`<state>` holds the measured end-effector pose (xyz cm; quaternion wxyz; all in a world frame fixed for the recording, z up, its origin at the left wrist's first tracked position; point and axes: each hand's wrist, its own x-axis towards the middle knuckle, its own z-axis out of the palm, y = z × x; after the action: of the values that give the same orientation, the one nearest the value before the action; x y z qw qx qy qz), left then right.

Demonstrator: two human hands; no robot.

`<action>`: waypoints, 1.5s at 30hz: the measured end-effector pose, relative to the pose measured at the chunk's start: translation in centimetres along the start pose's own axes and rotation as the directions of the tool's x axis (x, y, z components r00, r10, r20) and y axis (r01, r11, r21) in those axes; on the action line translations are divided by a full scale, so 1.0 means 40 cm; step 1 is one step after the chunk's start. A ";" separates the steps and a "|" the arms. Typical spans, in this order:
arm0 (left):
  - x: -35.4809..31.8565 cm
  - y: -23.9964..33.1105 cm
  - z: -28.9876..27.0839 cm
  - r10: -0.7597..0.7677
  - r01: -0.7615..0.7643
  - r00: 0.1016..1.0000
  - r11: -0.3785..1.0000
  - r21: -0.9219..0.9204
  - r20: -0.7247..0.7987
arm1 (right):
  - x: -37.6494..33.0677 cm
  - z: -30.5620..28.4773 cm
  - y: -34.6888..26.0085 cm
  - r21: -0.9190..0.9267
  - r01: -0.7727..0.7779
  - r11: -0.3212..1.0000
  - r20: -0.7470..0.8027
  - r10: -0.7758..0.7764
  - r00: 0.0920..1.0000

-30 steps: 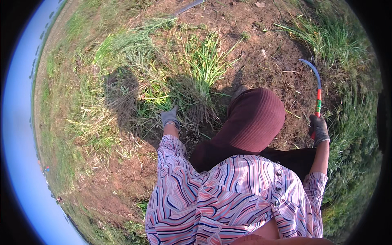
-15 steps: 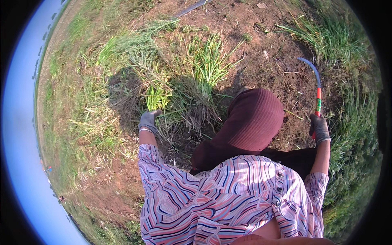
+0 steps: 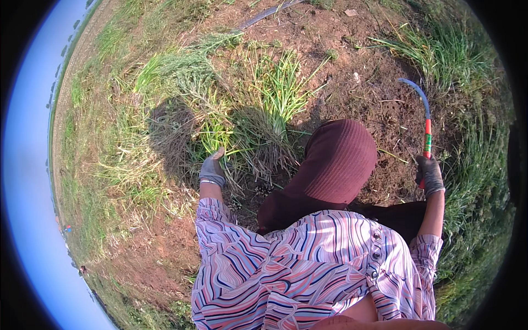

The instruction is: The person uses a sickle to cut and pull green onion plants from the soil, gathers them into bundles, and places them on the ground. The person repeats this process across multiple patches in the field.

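Along the near edge of a loose, tangled heap of green and straw-coloured grass [image 3: 215, 132]: left hand [image 3: 212, 168] in a grey fabric glove, thumb raised toward the stalks, thin pale band [image 3: 211, 182] round the wrist.
Left grip: cannot tell whether closed round stalks or loose; fingers mostly out of sight behind the thumb and the back of the glove.
Right grip: right hand [image 3: 430, 175] in a dark grey glove, wrapped round a sickle [image 3: 428, 126] with a slim, curved blue-grey blade and a red handle banded in green.
Sickle: well to the right of the heap, pointing away from the body, blade curving left over bare brown soil [image 3: 379, 99]; lower handle partly covered by the glove, a bit of red showing at its left.
Handle marks: small markings on the green band, too small to make out.
Knee [image 3: 341, 159]: bent under maroon ribbed cloth, between heap and sickle, hiding the ground beneath.
Shadow [image 3: 171, 129]: rounded and dark over the heap's left part, making single stalks hard to separate.
Grey strip [image 3: 269, 14]: narrow, on the ground beyond the heap, cut off by the upper edge; material unclear.
Long-bladed green clump [image 3: 448, 58]: near the sickle's tip, fading into the dark rim.
Wavy-striped shirt [image 3: 308, 264]: pink, white and blue, cut off below.
Red-and-blue speck [image 3: 67, 228]: far left, too small to identify.
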<state>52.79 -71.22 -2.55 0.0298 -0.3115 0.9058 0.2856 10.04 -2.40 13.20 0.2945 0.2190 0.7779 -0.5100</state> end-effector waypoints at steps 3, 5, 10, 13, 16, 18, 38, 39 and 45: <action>0.049 0.194 0.027 -0.123 0.276 0.961 0.416 -0.866 0.247 | 0.012 -0.008 0.008 -0.009 0.000 1.000 -0.024 0.000 1.000; 0.071 0.341 0.001 -0.201 0.307 0.937 0.080 -0.948 0.287 | 0.025 -0.023 0.022 -0.010 -0.018 1.000 -0.047 0.018 0.999; 0.000 0.756 -0.436 -0.289 -0.123 0.922 0.410 -0.904 -0.256 | 0.023 0.003 0.015 -0.041 0.011 0.999 -0.013 -0.011 1.000; -0.019 0.871 -0.589 -0.331 -0.368 0.809 0.358 -0.858 -0.486 | 0.020 0.007 0.010 -0.091 0.006 0.996 -0.023 -0.008 1.000; -0.016 0.858 -0.724 -0.118 -0.576 0.768 0.302 -0.760 -0.629 | 0.028 0.006 0.008 -0.099 -0.012 0.995 -0.034 0.009 0.999; -0.003 0.926 -0.794 -0.018 -0.669 0.712 0.289 -0.685 -0.702 | 0.039 -0.012 0.023 -0.115 -0.012 0.993 -0.039 0.007 0.999; 0.193 0.264 0.235 -0.503 0.537 0.813 0.450 -0.713 0.295 | 0.027 -0.016 0.029 -0.068 -0.023 0.997 -0.048 0.019 0.999; 0.188 0.261 0.238 -0.555 0.555 0.741 0.190 -0.810 0.378 | 0.020 -0.039 0.038 -0.070 -0.034 0.997 -0.083 0.028 0.996; 0.099 -0.086 -0.003 -0.744 0.709 0.651 0.524 -0.472 0.151 | 0.031 -0.011 0.030 -0.120 -0.041 0.992 -0.072 0.032 0.997</action>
<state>51.62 -75.67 -5.08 0.0344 -0.6665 0.5889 0.4558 9.82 -1.47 11.70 0.2891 0.2327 0.8131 -0.4484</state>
